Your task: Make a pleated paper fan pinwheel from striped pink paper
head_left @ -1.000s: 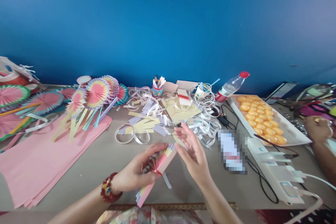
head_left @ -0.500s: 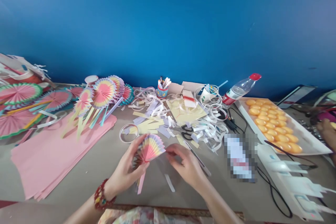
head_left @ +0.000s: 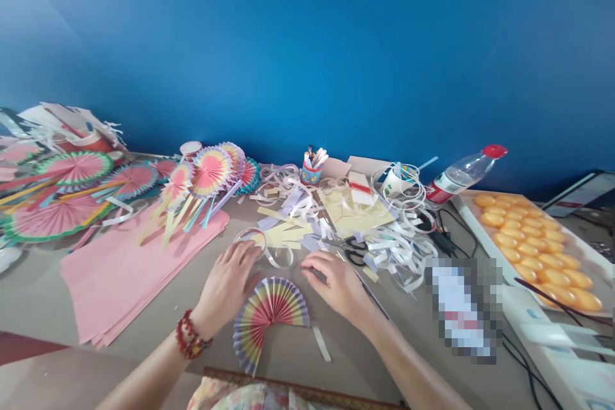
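A pleated paper fan (head_left: 272,320), pink in the centre with yellow and purple toward the rim, lies partly spread on the grey table between my hands. My left hand (head_left: 229,278), with a red beaded bracelet at the wrist, reaches past the fan's upper left, fingers at a roll of tape (head_left: 250,240); whether they grip it is unclear. To the fan's upper right is my right hand (head_left: 331,278), fingers loosely curved and apart, holding nothing. A white strip (head_left: 321,343) lies right of the fan. Some clear tape (head_left: 279,256) curls beside the roll.
Pink sheets (head_left: 129,275) and finished rosettes (head_left: 211,171) lie left. Paper scraps (head_left: 398,250), black-handled scissors (head_left: 356,251) and a pen cup (head_left: 312,172) sit behind my hands. A bottle (head_left: 466,173), a tray of yellow ovals (head_left: 528,237) and a power strip (head_left: 533,333) stand right.
The fan has left my left hand and now lies more widely opened on the table. My left hand has moved up to the tape roll. The view has shifted left.
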`<control>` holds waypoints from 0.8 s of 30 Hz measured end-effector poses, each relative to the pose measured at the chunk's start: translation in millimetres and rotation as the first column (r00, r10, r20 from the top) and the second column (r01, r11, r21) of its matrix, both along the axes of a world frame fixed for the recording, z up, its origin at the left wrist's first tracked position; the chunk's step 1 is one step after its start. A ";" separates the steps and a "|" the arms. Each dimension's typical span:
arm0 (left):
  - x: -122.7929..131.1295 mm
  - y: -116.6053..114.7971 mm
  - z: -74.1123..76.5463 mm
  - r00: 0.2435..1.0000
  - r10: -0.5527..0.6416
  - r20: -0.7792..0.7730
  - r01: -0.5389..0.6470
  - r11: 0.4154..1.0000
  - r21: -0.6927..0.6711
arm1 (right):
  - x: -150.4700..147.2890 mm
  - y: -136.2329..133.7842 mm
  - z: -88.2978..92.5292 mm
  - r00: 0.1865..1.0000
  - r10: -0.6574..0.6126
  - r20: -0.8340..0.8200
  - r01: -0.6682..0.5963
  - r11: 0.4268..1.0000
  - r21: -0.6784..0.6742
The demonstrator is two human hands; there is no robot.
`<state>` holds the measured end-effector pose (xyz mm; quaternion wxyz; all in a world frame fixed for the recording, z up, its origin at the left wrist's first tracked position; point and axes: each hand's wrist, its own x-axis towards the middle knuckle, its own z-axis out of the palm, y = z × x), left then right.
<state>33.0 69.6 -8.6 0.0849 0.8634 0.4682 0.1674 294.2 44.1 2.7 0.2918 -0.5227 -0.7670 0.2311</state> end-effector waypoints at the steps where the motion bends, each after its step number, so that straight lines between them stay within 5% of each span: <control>1: -2.9 6.4 -1.6 0.999 0.026 -0.045 -0.025 0.999 0.022 | 1.9 -1.5 -0.3 1.000 -0.008 -0.010 0.008 1.000 -0.001; 5: -11.3 22.5 -3.1 0.995 -0.027 -0.101 0.027 1.000 0.004 | 13.0 -5.8 0.8 0.997 -0.047 -0.062 0.046 0.999 -0.013; 13: 0.9 18.9 33.8 0.942 -0.170 0.289 0.201 0.976 -0.084 | 9.0 -12.9 20.4 0.963 -0.088 -0.254 0.078 0.996 -0.050; 18: 23.2 7.5 55.6 0.868 -0.208 0.450 0.356 0.894 -0.272 | -0.8 -18.8 39.7 0.965 -0.022 -0.260 0.035 0.998 0.043; 24: 38.0 3.6 61.2 0.827 -0.128 0.548 0.412 0.801 -0.434 | 4.1 -20.6 40.2 0.990 -0.103 -0.099 0.118 0.979 0.165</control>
